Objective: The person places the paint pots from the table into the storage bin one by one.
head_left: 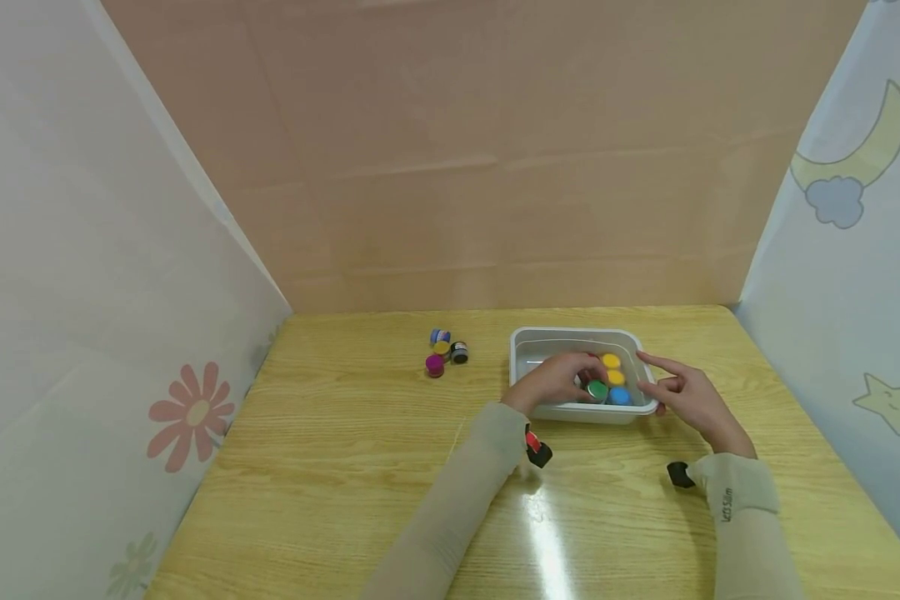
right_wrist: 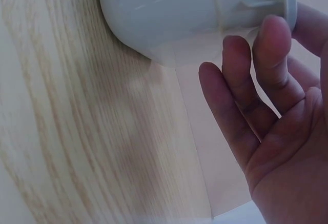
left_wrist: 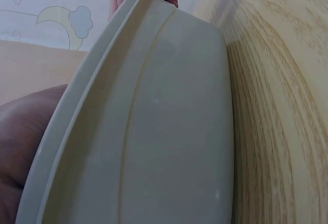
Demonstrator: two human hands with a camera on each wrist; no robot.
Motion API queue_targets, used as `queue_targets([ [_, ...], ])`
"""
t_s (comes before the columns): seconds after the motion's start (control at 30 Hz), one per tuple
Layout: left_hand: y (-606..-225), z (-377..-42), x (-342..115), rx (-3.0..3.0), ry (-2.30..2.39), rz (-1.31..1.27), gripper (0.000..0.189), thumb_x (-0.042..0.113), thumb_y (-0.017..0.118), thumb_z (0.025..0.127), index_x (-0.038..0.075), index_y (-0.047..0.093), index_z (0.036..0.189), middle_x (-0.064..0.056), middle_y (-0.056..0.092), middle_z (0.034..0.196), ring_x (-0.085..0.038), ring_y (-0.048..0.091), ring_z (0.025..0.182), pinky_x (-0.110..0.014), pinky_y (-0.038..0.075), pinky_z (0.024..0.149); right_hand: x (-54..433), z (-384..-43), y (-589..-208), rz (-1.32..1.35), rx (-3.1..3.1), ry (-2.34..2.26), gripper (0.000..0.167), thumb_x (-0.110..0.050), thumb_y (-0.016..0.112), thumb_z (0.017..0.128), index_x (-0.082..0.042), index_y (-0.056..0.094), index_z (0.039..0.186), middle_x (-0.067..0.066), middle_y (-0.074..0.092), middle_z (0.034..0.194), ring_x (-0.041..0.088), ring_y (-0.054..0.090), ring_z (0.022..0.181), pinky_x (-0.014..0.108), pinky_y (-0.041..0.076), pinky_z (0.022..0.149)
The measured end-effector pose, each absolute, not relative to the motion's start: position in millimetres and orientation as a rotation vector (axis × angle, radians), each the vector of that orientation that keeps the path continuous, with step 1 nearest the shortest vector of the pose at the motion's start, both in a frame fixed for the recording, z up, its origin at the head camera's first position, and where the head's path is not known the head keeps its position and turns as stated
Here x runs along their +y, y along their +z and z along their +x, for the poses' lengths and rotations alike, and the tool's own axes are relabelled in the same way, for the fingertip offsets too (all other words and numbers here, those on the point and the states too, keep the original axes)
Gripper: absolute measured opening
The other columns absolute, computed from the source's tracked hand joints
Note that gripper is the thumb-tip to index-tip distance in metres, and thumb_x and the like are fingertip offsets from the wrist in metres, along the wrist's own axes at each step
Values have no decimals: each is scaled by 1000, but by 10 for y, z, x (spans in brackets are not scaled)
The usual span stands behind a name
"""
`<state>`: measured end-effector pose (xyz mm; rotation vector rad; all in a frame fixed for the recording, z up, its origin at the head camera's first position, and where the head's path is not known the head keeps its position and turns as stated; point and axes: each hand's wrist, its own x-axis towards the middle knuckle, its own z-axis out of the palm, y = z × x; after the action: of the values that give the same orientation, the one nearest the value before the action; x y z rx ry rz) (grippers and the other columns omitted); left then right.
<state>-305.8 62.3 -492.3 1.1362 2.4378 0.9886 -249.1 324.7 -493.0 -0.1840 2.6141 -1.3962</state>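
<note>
A white plastic bin [head_left: 521,367] stands on the table, holding small jars with colored lids. My left hand [head_left: 558,379] reaches over its near edge, fingers bent around a green-lidded jar [head_left: 597,390]. Beside that jar are a blue-lidded jar [head_left: 619,396] and two yellow-lidded jars [head_left: 612,377]. Something red shows partly under the left fingers. My right hand [head_left: 686,396] holds the bin's right rim, thumb at the edge and other fingers against the outer wall. In the left wrist view, the bin's wall [left_wrist: 174,106] hides the jars.
Left of the bin, a loose group of jars lies on the wooden table [head_left: 345,467]: a purple one [head_left: 435,365], a black one [head_left: 459,352], a yellow-lidded one [head_left: 441,347] and a blue one [head_left: 440,336]. Printed sheets wall the back and sides.
</note>
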Motion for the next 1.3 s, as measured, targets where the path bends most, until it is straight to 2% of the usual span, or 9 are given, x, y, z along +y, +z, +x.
queue_targets([
  [0.27, -4936, -3059, 647, 2439, 965, 1143, 32, 7, 83, 87, 13, 72, 117, -2, 68, 118, -9, 65, 97, -7, 47, 82, 3250, -2475, -4925, -167, 2624, -1377, 70, -34, 64, 104, -6, 36, 160, 7, 71, 69, 28, 66, 63, 28, 44, 64],
  [0.53, -4929, -3070, 674, 2435, 925, 1138, 30, 6, 83, 87, 15, 74, 114, 5, 66, 115, -9, 65, 99, -7, 47, 83, 3245, -2464, -4920, -168, 2628, -1374, 70, -34, 64, 104, -6, 36, 160, 7, 70, 68, 28, 67, 64, 29, 46, 65],
  [0.73, -4903, -3063, 684, 2420, 890, 1152, 30, 6, 82, 88, 12, 74, 116, 3, 66, 117, -8, 65, 100, -10, 50, 86, 3265, -2480, -4934, -161, 2628, -1364, 69, -34, 64, 104, -7, 35, 161, 9, 70, 68, 29, 67, 64, 28, 46, 67],
  [1.07, -4912, -3074, 680, 2423, 859, 1161, 30, 6, 81, 88, 12, 74, 117, 2, 66, 118, -8, 64, 103, -11, 50, 90, 3269, -2504, -4941, -160, 2620, -1363, 69, -34, 63, 104, -7, 34, 161, 6, 71, 69, 29, 67, 65, 27, 48, 70],
  [1.3, -4955, -3085, 684, 2463, 803, 1191, 33, 9, 81, 89, 13, 75, 121, 2, 64, 121, -4, 62, 105, -8, 48, 91, 3265, -2509, -4956, -172, 2616, -1405, 69, -31, 65, 104, -6, 36, 160, 7, 65, 62, 28, 64, 61, 29, 40, 59],
])
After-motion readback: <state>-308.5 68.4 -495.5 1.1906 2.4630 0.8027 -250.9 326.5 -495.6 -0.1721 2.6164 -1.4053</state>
